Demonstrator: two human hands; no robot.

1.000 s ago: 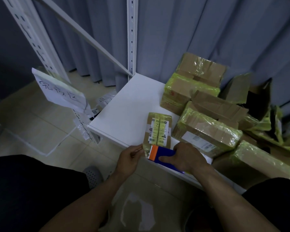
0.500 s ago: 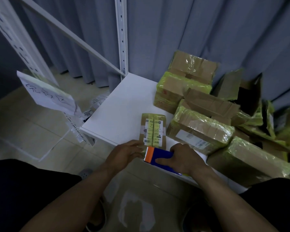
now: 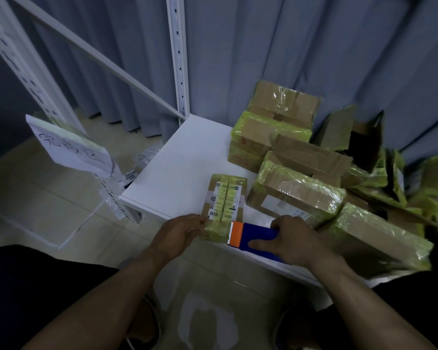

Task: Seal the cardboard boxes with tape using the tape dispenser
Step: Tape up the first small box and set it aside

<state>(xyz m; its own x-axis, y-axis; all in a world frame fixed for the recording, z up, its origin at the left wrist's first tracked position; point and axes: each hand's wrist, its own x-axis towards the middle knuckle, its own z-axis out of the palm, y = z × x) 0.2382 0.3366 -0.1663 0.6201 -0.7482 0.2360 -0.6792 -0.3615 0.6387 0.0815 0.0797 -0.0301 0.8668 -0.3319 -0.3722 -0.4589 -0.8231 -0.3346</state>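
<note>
Looks down onto a small cardboard box (image 3: 224, 200) lying flat at the front edge of a white shelf (image 3: 182, 168), long side running front to back. Pinches the box's near left corner with the left hand (image 3: 180, 234), thumb on top, fingers curled against the side. Wraps the right hand (image 3: 291, 238) around the blue body of a tape dispenser (image 3: 253, 234), fingers over the top and thumb along the near side. Points the dispenser's orange head, edged with a white toothed blade, leftward against the near right end of the box, just beside the left hand's fingertips.

On the box top: a white shipping label with barcodes, crossed lengthwise by two strips of yellow-green tape.

Along the right half of the shelf, from back edge to front edge: larger cardboard boxes (image 3: 296, 195) in a loose pile, brown and creased, wrapped in glossy, wrinkled yellow-green tape, some with flaps standing open. Smooth, matte white board.

At the back left corner, a white perforated metal post (image 3: 178, 59) with a slanted brace. Behind everything, a grey-blue curtain (image 3: 288, 46) in heavy vertical folds. Off the left edge, a handwritten paper sign (image 3: 71, 147) taped to another post, above pale floor tiles (image 3: 36, 198). Dim light throughout.
</note>
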